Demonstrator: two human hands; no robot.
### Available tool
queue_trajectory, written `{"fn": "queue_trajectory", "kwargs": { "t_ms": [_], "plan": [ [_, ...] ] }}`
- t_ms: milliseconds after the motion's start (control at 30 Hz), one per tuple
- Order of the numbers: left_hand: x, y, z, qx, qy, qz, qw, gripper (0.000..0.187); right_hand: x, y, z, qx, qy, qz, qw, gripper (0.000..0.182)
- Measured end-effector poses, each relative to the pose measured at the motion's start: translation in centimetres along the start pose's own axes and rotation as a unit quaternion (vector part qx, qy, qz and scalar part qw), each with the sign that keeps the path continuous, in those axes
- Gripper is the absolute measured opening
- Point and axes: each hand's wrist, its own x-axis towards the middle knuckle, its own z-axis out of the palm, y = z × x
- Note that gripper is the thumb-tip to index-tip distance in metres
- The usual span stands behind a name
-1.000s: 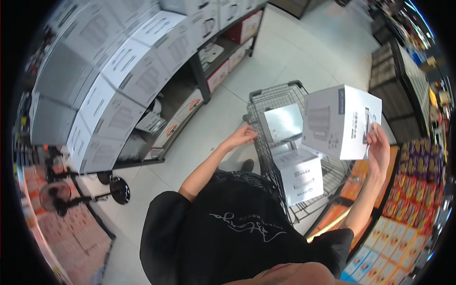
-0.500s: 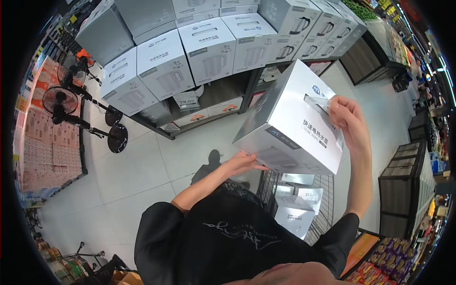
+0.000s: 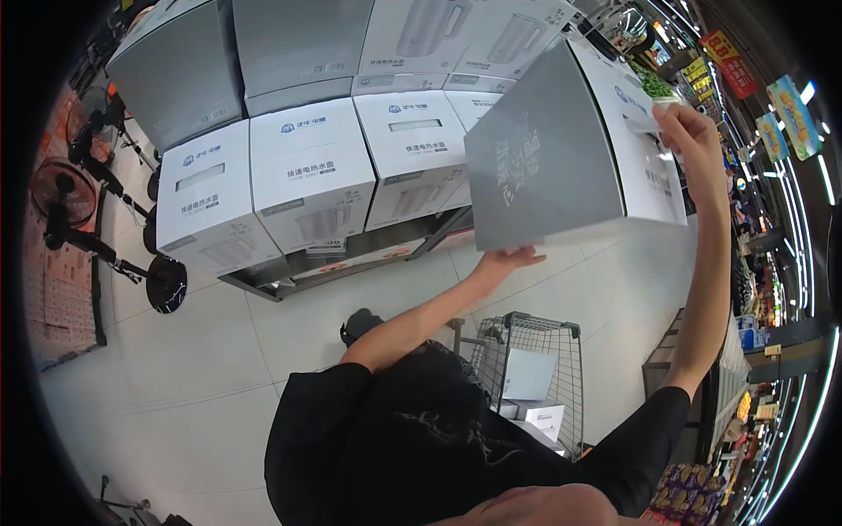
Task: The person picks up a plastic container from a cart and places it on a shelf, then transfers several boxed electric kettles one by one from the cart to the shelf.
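A large white-and-silver kettle box [image 3: 548, 162] is held up in front of me, at the right end of the display stack. My right hand [image 3: 697, 149] pinches the handle on its white top. Under the box's lower edge, my left hand [image 3: 509, 261] supports it with the fingers partly hidden beneath. Close behind the raised box stands a row of similar kettle boxes [image 3: 311, 167], with pictures of kettles on their sides. More boxes [image 3: 303, 48] are stacked above that row.
A wire shopping cart [image 3: 570, 377] stands below, with several white boxes [image 3: 531, 373] in it. The shelf's dark frame [image 3: 281, 285] runs low at the front. Black standing fans [image 3: 66, 197] are on the left. A crate stand [image 3: 667, 351] is at the right.
The kettle box has risen and moved toward the stack, turning so its grey side faces me. Both hands have travelled with it, and my view has tilted up.
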Motion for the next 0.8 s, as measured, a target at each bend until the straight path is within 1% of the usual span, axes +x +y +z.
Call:
{"fn": "queue_trajectory", "kwargs": {
  "t_ms": [33, 100, 200, 233, 333, 367, 433, 533, 633, 733, 800],
  "plan": [
    [1.4, 1.6, 0.6, 0.014, 0.038, -0.024, 0.999, 0.017, 1.6, 0.5, 0.4, -0.005, 0.018, -0.005, 1.0, 0.037],
    [4.3, 2.7, -0.1, 0.006, 0.052, -0.018, 0.998, 0.017, 4.9, 1.5, 1.4, -0.012, 0.057, -0.026, 0.998, 0.039],
    [7.5, 4.7, -1.1, 0.025, 0.063, -0.011, 0.998, 0.021, 9.3, 3.6, 2.1, -0.005, 0.079, -0.02, 0.997, 0.041],
    [8.0, 5.0, -1.2, 0.032, 0.065, -0.01, 0.997, 0.023, 10.7, 4.6, 2.4, 0.022, 0.072, -0.025, 0.997, 0.041],
    [9.5, 6.0, -1.5, 0.051, 0.101, -0.005, 0.994, 0.032, 13.4, 6.4, 3.3, 0.033, 0.079, -0.022, 0.996, 0.04],
    [9.8, 6.4, -1.7, 0.058, 0.108, -0.015, 0.992, 0.033, 14.0, 6.7, 3.6, 0.042, 0.079, -0.012, 0.996, 0.039],
    [10.3, 6.7, -2.1, 0.071, 0.123, -0.036, 0.989, 0.036, 15.2, 7.1, 4.1, 0.045, 0.064, -0.024, 0.997, 0.038],
    [11.3, 7.2, -3.0, 0.07, 0.123, -0.081, 0.987, 0.037, 16.9, 7.9, 4.6, 0.037, 0.046, -0.048, 0.997, 0.037],
    [12.6, 7.0, -3.0, -0.011, 0.121, -0.059, 0.991, 0.033, 18.7, 9.4, 5.1, 0.051, 0.038, -0.066, 0.996, 0.036],
    [13.7, 6.3, -1.9, -0.209, 0.074, -0.005, 0.975, 0.032, 20.1, 10.5, 5.5, 0.075, 0.034, -0.076, 0.994, 0.035],
    [14.4, 5.3, -2.5, -0.315, 0.065, -0.017, 0.947, 0.038, 20.5, 10.8, 5.7, 0.09, 0.023, -0.071, 0.993, 0.034]
  ]
}}
